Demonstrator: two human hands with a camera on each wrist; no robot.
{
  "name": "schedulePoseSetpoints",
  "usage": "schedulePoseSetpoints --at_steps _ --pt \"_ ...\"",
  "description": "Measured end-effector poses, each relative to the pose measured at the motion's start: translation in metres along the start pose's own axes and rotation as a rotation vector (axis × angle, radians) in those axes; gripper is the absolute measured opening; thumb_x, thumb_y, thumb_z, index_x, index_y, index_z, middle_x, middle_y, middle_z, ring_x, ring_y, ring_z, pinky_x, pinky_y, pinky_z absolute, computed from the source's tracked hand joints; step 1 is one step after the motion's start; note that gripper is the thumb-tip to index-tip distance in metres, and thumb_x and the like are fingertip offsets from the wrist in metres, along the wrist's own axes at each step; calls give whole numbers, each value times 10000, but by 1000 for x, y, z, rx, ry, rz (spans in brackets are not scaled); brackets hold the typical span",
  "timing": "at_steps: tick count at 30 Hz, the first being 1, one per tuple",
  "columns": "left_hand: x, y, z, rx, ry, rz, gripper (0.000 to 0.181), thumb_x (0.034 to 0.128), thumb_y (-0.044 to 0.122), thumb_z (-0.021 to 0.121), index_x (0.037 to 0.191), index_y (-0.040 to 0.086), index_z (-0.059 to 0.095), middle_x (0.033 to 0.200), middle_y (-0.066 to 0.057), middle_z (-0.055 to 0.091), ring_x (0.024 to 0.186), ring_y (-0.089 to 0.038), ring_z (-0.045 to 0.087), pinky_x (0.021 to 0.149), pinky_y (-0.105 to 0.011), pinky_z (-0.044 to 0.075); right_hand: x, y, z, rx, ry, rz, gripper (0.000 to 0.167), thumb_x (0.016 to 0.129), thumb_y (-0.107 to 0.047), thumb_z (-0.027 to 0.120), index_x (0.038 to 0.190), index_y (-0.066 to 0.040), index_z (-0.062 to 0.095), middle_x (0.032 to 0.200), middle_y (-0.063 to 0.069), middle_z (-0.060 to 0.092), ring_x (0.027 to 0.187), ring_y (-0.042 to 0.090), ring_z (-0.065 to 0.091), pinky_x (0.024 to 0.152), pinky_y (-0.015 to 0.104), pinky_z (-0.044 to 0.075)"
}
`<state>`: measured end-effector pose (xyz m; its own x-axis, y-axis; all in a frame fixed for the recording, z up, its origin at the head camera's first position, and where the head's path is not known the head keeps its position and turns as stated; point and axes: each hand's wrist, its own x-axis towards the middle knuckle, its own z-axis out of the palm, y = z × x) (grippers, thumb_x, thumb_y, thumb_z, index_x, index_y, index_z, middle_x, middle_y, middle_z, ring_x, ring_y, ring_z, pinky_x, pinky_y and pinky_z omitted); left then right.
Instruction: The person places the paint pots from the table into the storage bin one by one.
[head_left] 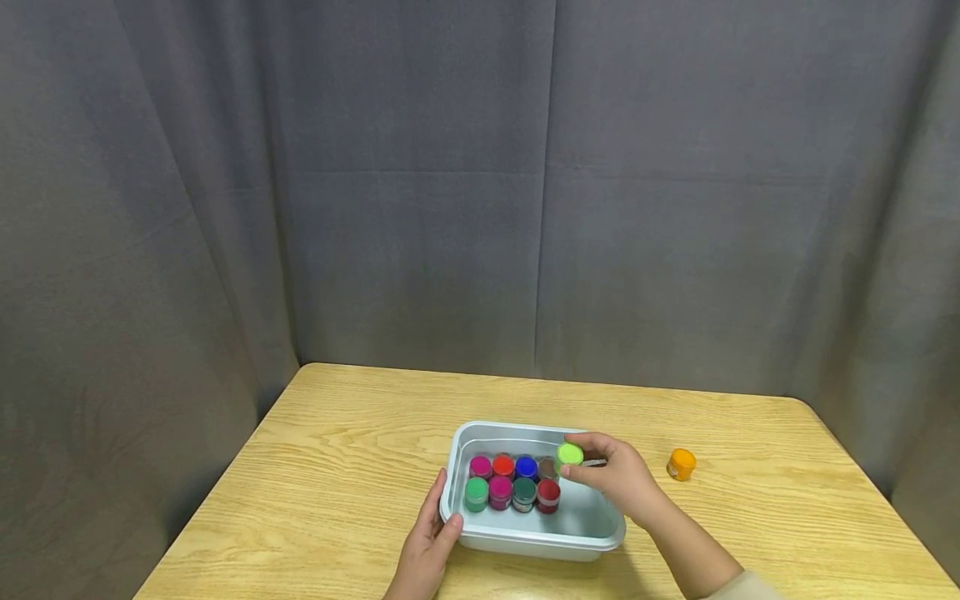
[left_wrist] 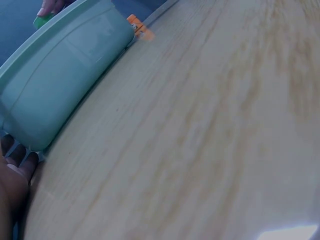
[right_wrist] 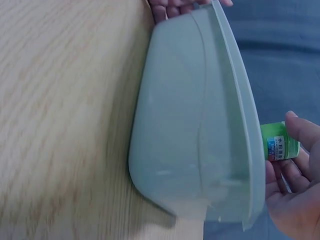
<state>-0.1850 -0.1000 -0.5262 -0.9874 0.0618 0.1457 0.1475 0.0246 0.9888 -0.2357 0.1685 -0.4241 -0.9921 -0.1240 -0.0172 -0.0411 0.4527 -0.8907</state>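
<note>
My right hand [head_left: 621,477] pinches a lime-green paint jar [head_left: 570,454] between thumb and fingers, over the right half of a pale blue-green plastic tub [head_left: 536,543]. In the right wrist view, the jar's printed label [right_wrist: 276,148] shows just beyond the tub's rim. At the tub's left end, my left hand [head_left: 429,540] grips the wall, its thumb at the rim and its fingers along the outside. Inside the tub stand two rows of paint jars, among them a green jar [head_left: 476,494], a blue jar [head_left: 527,467], a dark red jar [head_left: 548,496] and a partly hidden brown jar [head_left: 547,469].
An orange paint jar [head_left: 681,464] stands on the wooden table [head_left: 337,467], right of the tub and beyond my right forearm. Grey curtains [head_left: 420,275] hang behind the table and along both sides.
</note>
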Motion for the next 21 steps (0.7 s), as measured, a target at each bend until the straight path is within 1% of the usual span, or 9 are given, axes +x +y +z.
schedulePoseSetpoints --at_steps 3,5,8,12,15,21 --pt "0 1 0 -1 0 1 637 1016 173 516 1570 110 206 1628 -164 172 1458 -356 214 1038 -50 279 0 -2 8 3 -27 -10 482 820 -172 794 1250 -18 640 1035 60 698 975 190 618 786 292 579" --pt "0 1 0 1 1 0 638 1016 174 516 1569 108 206 1628 -166 170 1458 -357 215 1036 -49 280 1 -2 13 6 -52 -25 486 820 -173 794 1249 -9 636 1039 57 699 982 184 617 795 293 573" --pt "0 1 0 9 4 -2 637 1016 176 518 1569 107 208 1628 -166 173 1452 -352 217 1035 -47 282 2 -2 20 3 -97 -66 507 814 -180 799 1248 15 625 1052 71 702 992 190 623 793 290 577" --pt "-1 1 0 16 5 1 636 1016 174 517 1568 103 210 1626 -172 178 1445 -350 222 1036 -46 283 3 -1 30 -4 -152 -110 488 812 -174 796 1229 21 633 1042 76 701 985 191 613 751 249 564" --pt "-1 1 0 15 6 10 634 1016 164 515 1567 96 209 1623 -181 181 1444 -357 230 1037 -49 284 4 -3 39 -12 -180 -136 459 802 -159 801 1198 16 649 1027 82 695 951 173 607 722 223 541" --pt "-1 1 0 23 0 21 633 1020 176 510 1568 101 204 1620 -192 173 1454 -403 250 1032 -51 294 6 -4 56 -52 -210 -182 401 776 -143 821 1123 -4 674 998 63 694 890 138 599 744 204 511"
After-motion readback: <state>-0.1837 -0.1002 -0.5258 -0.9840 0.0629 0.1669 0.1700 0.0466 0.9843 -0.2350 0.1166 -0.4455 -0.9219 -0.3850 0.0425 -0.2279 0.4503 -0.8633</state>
